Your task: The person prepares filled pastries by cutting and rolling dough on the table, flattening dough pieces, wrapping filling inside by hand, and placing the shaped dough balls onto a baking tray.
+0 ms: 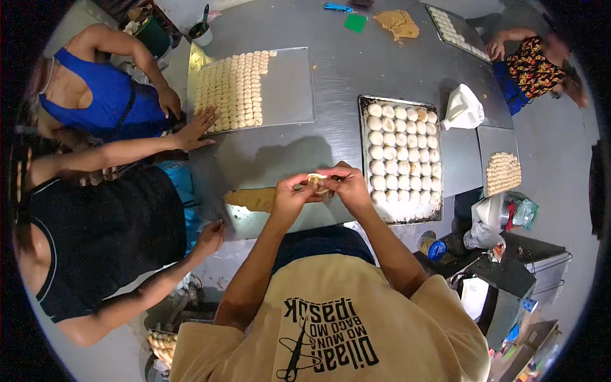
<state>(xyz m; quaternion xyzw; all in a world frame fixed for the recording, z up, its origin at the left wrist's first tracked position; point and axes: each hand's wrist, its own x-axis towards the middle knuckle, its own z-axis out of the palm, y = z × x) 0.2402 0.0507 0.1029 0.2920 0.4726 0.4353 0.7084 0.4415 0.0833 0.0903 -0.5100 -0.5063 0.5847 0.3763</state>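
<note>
Dough piece [316, 182]: small, pale, pinched between both hands above the desk [344, 70] edge. Left hand [294, 191] grasps its left side, right hand [347, 183] its right; long axis runs across. Filled tray [365, 153] lies just right, nearer the right hand.

Everything is being carried by one steel table [331, 70]. A flat sheet [286, 86] of small dough rounds is lying far left; a tray [400, 156] of white buns is sitting at right. Also being supported: filling slab [253, 198], dough lump [396, 24], green scraper [355, 23], white bag [463, 108], another filled tray [457, 32].
</note>
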